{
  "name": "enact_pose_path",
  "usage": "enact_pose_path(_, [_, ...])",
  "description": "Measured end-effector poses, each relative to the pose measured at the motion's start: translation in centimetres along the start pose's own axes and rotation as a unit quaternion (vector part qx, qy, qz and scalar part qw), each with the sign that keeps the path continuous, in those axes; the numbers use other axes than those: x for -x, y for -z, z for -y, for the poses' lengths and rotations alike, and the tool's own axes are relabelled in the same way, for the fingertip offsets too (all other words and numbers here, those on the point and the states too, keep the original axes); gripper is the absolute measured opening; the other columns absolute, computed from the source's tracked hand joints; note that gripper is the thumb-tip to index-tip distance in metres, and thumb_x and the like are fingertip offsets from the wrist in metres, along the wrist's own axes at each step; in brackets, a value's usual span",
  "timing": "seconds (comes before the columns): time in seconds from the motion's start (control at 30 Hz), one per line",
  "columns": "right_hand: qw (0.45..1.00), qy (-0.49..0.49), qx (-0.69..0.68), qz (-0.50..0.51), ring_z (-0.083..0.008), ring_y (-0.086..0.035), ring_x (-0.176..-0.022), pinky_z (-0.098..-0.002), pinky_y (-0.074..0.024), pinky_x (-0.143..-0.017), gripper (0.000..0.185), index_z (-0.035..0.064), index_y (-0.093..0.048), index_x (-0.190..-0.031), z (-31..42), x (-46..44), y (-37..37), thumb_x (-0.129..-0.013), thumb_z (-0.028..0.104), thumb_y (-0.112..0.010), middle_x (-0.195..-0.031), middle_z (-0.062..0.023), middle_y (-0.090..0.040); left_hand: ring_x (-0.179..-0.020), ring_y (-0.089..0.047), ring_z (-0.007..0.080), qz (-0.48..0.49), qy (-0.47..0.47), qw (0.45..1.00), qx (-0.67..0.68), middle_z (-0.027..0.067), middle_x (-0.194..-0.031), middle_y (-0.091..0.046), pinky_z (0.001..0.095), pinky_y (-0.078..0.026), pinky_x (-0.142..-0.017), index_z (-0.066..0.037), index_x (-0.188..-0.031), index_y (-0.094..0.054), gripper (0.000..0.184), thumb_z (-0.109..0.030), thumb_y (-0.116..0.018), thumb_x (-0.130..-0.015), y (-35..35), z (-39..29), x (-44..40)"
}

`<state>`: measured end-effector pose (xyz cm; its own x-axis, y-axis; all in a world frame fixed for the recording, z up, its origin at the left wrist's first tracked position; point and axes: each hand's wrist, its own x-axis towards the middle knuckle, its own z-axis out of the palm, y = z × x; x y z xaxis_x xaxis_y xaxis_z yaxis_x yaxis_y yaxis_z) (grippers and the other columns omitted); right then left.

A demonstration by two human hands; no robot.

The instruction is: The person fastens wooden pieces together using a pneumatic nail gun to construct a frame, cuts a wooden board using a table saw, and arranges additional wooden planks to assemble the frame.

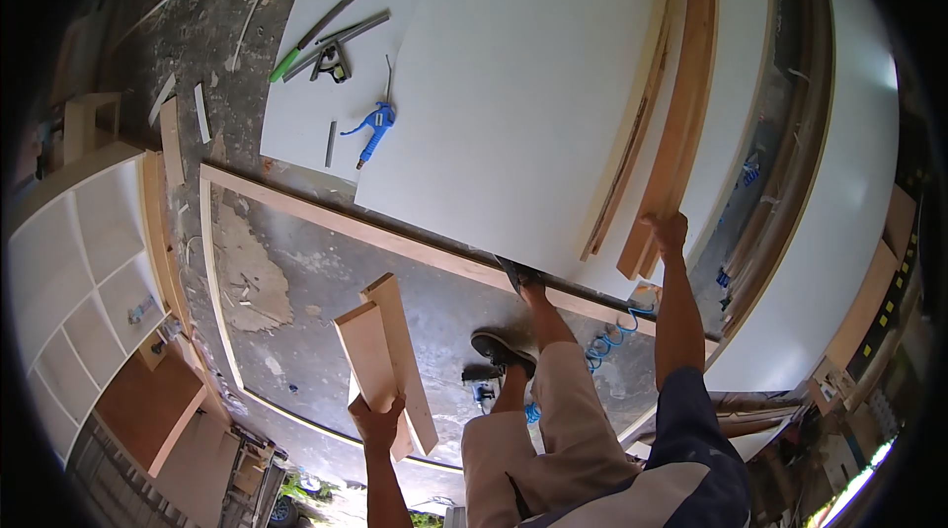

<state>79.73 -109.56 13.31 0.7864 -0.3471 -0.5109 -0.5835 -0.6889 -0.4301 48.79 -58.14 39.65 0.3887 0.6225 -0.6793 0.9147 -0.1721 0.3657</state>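
Note:
My left hand (377, 419) is closed around the lower end of short wooden boards (363, 345), held together at a slant above the concrete floor. Long wooden boards (681, 123) lie lengthwise on a white panel (504, 83), and my right hand (668, 234) grips them by their near end. Beside them on the panel runs a thin wooden strip (624, 153). Farther left on the white surface are a blue air blow gun (376, 123), a combination square (334, 62) and a file with a green handle (286, 64).
A large wooden frame (326, 215) lies on the floor around my feet. Near my shoes are a blue coiled hose (604, 342) and a tool (482, 390) partly hidden by my leg. White shelving (84, 276) stands at the left. More long boards (805, 162) lie at the right.

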Motion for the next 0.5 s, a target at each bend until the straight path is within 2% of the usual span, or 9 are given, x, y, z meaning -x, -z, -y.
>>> enact_pose_path(0.03, [0.996,-0.002,-0.088,0.007,-0.0282,-0.072,-0.083,-0.0406,-0.0561,-0.076,0.031,0.0,-0.07,-0.088,-0.3,0.5,0.9,-0.065,0.019,-0.078,-0.084,-0.0095,-0.073,-0.078,-0.067,0.0235,-0.005,-0.003,1.0,0.007,0.0149,-0.091,-0.07,0.0365,-0.056,-0.072,0.009,-0.096,-0.067,0.039,-0.006,-0.086,-0.066,0.6,0.2,0.6])
enact_pose_path(0.1, [0.989,-0.004,-0.135,0.068,-0.027,-0.07,-0.075,-0.0388,-0.0572,-0.074,0.036,-0.0021,-0.067,-0.101,0.0,1.1,3.0,-0.068,0.011,-0.073,-0.09,-0.0106,-0.071,-0.078,-0.067,0.0239,-0.018,-0.003,1.0,-0.021,0.0156,-0.09,-0.07,0.0372,-0.056,-0.071,0.009,-0.096,-0.067,0.039,-0.006,-0.086,-0.066,2.2,0.3,1.6])
enact_pose_path(0.13, [0.956,-0.037,-0.263,0.123,-0.0267,-0.069,-0.076,-0.0389,-0.0582,-0.074,0.044,-0.0017,-0.062,-0.111,1.4,2.7,4.5,-0.07,0.011,-0.072,-0.096,-0.0143,-0.07,-0.072,-0.07,0.0254,-0.047,-0.02,0.999,-0.009,0.0163,-0.082,-0.072,0.0377,-0.057,-0.068,0.009,-0.09,-0.068,0.038,-0.009,-0.086,-0.063,2.7,0.8,2.0])
enact_pose_path(0.17, [0.904,-0.054,-0.381,0.188,-0.0265,-0.067,-0.077,-0.0389,-0.0593,-0.074,0.053,-0.0013,-0.056,-0.122,4.5,3.5,5.9,-0.072,0.01,-0.07,-0.103,-0.0181,-0.069,-0.072,-0.07,0.0254,-0.067,-0.024,0.997,0.012,0.0163,-0.082,-0.072,0.0377,-0.057,-0.068,0.009,-0.09,-0.068,0.038,-0.009,-0.086,-0.063,2.9,1.7,2.4])
enact_pose_path(0.23, [0.861,-0.005,-0.45,0.238,-0.0266,-0.067,-0.082,-0.038,-0.0597,-0.074,0.054,-0.0017,-0.05,-0.128,7.6,5.3,8.2,-0.077,0.008,-0.065,-0.107,-0.0183,-0.067,-0.071,-0.07,0.0256,-0.082,-0.011,0.997,0.01,0.0164,-0.082,-0.072,0.0381,-0.057,-0.067,0.009,-0.089,-0.068,0.036,-0.008,-0.086,-0.062,5.1,2.7,4.2])
enact_pose_path(0.33, [0.853,0.005,-0.469,0.229,-0.0263,-0.066,-0.084,-0.0375,-0.0593,-0.072,0.051,-0.0003,-0.051,-0.129,9.6,6.1,11.7,-0.081,0.012,-0.062,-0.101,-0.0158,-0.065,-0.076,-0.069,0.0244,-0.123,0.004,0.991,0.053,0.0151,-0.086,-0.071,0.0397,-0.056,-0.069,0.008,-0.094,-0.067,0.039,-0.006,-0.084,-0.062,6.6,5.4,7.1])
enact_pose_path(0.43, [0.85,0.045,-0.467,0.239,-0.0242,-0.065,-0.079,-0.0377,-0.0588,-0.068,0.045,0.0001,-0.055,-0.123,16.1,8.8,16.0,-0.083,0.021,-0.059,-0.096,-0.0133,-0.064,-0.082,-0.068,0.0239,-0.156,-0.014,0.982,0.11,0.0143,-0.092,-0.07,0.0404,-0.056,-0.073,0.007,-0.101,-0.065,0.045,-0.004,-0.083,-0.06,8.3,7.4,10.2])
enact_pose_path(0.5, [0.857,0.067,-0.45,0.242,-0.0241,-0.065,-0.078,-0.0375,-0.0583,-0.068,0.042,-0.0004,-0.057,-0.119,19.9,11.2,17.7,-0.085,0.025,-0.058,-0.094,-0.013,-0.064,-0.082,-0.068,0.0237,-0.234,-0.065,0.941,0.237,0.0148,-0.093,-0.07,0.04,-0.056,-0.072,0.006,-0.102,-0.065,0.046,-0.002,-0.081,-0.059,9.1,9.6,12.3])
